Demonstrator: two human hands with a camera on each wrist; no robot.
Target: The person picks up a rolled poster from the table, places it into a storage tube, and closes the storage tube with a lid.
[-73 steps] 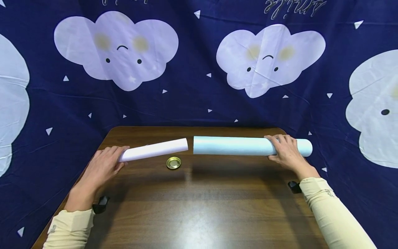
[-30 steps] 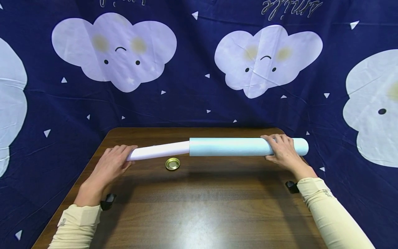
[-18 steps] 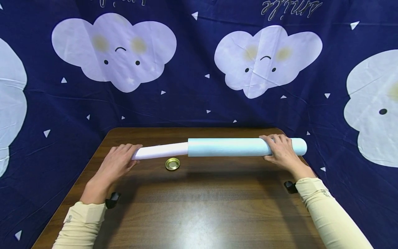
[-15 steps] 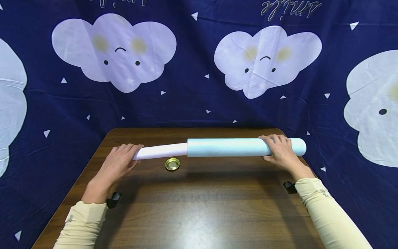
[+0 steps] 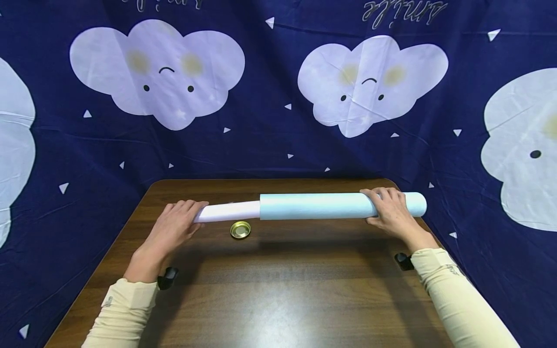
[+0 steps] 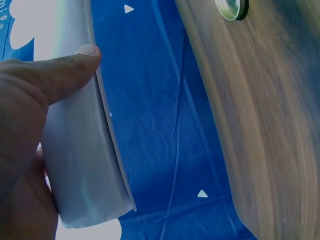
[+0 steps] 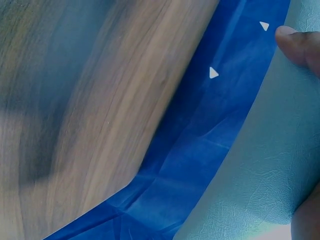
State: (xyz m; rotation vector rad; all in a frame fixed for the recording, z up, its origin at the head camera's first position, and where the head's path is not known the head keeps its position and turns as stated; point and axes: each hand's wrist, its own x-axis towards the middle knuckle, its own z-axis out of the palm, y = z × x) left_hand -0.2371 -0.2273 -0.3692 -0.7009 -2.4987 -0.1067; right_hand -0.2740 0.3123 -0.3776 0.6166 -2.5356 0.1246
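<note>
A thin white roll (image 5: 228,210) pokes partway into the left end of a thicker pale blue tube (image 5: 317,206), both held level above the far part of the brown wooden table (image 5: 278,290). My left hand (image 5: 174,227) grips the white roll's left end, and in the left wrist view its thumb (image 6: 60,75) lies across the white roll (image 6: 80,150). Near the tube's right end my right hand (image 5: 389,210) wraps around it. In the right wrist view the blue tube (image 7: 260,175) fills the right side under a fingertip (image 7: 295,45).
A small round gold lid (image 5: 241,229) lies on the table just below the white roll; the gold lid (image 6: 232,7) also shows in the left wrist view. A dark blue cloth with white clouds (image 5: 270,96) hangs behind and around the table. Black wrist camera mounts (image 5: 167,278) sit under both forearms.
The white roll and the blue tube were apart; the left hand moved right and slid the roll into the tube, deeper in each frame. The right hand has barely shifted.
</note>
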